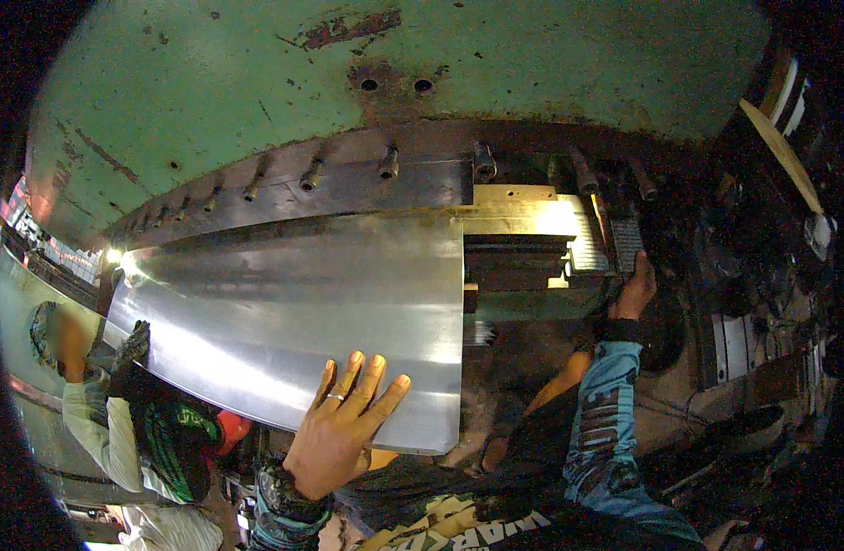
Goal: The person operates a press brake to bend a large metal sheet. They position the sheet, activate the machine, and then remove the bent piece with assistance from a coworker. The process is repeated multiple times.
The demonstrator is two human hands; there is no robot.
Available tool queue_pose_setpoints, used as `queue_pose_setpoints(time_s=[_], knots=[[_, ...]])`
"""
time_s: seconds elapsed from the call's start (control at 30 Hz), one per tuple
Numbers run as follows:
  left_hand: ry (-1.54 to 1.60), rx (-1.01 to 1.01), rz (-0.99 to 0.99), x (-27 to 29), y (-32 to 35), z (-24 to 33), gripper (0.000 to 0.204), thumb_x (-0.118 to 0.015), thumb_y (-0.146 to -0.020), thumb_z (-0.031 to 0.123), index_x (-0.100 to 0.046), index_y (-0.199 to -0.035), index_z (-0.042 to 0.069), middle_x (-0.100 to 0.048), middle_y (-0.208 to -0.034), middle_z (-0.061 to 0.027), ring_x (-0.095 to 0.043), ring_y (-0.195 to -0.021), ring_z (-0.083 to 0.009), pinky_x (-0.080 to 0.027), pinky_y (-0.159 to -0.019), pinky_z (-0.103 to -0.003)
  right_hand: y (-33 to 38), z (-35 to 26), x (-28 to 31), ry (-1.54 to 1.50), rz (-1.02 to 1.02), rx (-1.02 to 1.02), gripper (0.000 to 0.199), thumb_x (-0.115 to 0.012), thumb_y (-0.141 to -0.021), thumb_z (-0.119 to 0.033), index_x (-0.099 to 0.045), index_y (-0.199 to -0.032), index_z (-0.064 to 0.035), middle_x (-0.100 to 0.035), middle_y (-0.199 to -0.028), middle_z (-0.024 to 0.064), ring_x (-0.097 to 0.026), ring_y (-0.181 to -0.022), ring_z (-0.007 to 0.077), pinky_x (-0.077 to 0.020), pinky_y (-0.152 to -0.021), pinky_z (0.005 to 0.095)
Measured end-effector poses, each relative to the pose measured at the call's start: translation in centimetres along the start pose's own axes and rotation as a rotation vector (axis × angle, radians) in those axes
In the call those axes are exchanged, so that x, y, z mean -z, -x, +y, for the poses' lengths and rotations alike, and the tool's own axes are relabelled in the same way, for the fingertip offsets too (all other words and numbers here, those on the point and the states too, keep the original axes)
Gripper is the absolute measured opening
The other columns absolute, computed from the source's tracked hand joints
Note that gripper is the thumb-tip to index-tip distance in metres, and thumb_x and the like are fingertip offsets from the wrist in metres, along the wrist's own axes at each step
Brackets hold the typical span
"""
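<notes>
A large shiny metal sheet [303, 312] stretches from the middle toward the far left, its far edge beneath a row of bolts on a green machine. My left hand [339, 432] lies on the sheet's near right part, palm down and fingers spread, with a ring on one finger. Right of the sheet, my right hand [635, 289] is closed at the lower end of a ridged grey plate [628, 241]; most of its fingers are hidden. Beside that plate, a brightly lit ridged metal piece [587, 243] sits at the end of dark stacked bars [518, 248].
The green machine body [532, 73] spans the top, with bolts [388, 163] along its lower edge. At left, another person's dark-gloved hand [135, 342] touches the sheet's near edge. Cables and dark machine parts [734, 248] crowd the right side.
</notes>
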State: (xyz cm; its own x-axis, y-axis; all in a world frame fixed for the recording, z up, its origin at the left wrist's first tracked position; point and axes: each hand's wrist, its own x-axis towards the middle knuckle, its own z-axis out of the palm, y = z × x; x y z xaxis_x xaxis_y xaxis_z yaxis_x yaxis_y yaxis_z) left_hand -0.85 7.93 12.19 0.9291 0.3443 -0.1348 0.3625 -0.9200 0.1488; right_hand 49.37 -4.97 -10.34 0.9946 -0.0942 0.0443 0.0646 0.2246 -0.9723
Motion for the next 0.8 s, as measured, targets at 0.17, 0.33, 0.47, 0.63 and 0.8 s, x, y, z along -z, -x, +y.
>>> queue_pose_setpoints(time_s=[0.17,0.33,0.47,0.63,0.8], knots=[[0.020,0.002,0.006,0.0,0.2,0.2,0.099,-0.076,-0.072,0.002,-0.039,-0.163,0.016,-0.040,-0.163,-0.0219,-0.035,-0.152,-0.0462,-0.026,-0.125,-0.062,0.1,-0.2,0.1,-0.003,-0.039,0.024,0.044,-0.069,-0.097,-0.046,-0.073,-0.106,-0.0032,-0.068,-0.106,0.0070,-0.055,-0.092,0.0235,-0.0448,-0.079,0.0411],[0.017,0.003,0.002,0.1,0.1,0.2,0.100,-0.077,-0.072,0.003,-0.038,-0.163,0.016,-0.040,-0.163,-0.0218,-0.035,-0.152,-0.0461,-0.026,-0.125,-0.061,-0.1,0.0,0.1,-0.040,-0.065,0.028,0.043,-0.071,-0.096,-0.047,-0.073,-0.107,-0.0046,-0.066,-0.102,0.0044,-0.054,-0.090,0.0217,-0.0442,-0.079,0.0390],[-0.013,0.003,-0.016,0.2,0.0,0.1,0.100,-0.077,-0.072,0.003,-0.038,-0.163,0.016,-0.039,-0.163,-0.0216,-0.035,-0.152,-0.0461,-0.026,-0.126,-0.061,0.1,-0.3,-0.1,-0.044,-0.056,0.012,0.042,-0.072,-0.095,-0.046,-0.073,-0.106,-0.0056,-0.065,-0.099,0.0031,-0.053,-0.088,0.0199,-0.0436,-0.077,0.0373],[-0.013,0.002,-0.022,0.1,0.1,-0.1,0.100,-0.077,-0.072,0.003,-0.038,-0.163,0.017,-0.039,-0.164,-0.0214,-0.034,-0.153,-0.0460,-0.025,-0.126,-0.061,0.8,-1.0,-0.1,-0.081,-0.056,0.002,0.041,-0.072,-0.095,-0.045,-0.073,-0.108,-0.0051,-0.066,-0.099,0.0030,-0.053,-0.086,0.0196,-0.0430,-0.075,0.0365],[-0.026,-0.008,0.003,-0.1,0.1,-0.1,0.103,-0.079,-0.071,0.004,-0.037,-0.164,0.017,-0.038,-0.164,-0.0212,-0.033,-0.153,-0.0456,-0.024,-0.127,-0.061,0.2,-0.2,0.1,-0.076,-0.087,0.000,0.041,-0.070,-0.098,-0.040,-0.074,-0.115,-0.0030,-0.069,-0.104,0.0046,-0.058,-0.092,0.0214,-0.0464,-0.081,0.0380]])
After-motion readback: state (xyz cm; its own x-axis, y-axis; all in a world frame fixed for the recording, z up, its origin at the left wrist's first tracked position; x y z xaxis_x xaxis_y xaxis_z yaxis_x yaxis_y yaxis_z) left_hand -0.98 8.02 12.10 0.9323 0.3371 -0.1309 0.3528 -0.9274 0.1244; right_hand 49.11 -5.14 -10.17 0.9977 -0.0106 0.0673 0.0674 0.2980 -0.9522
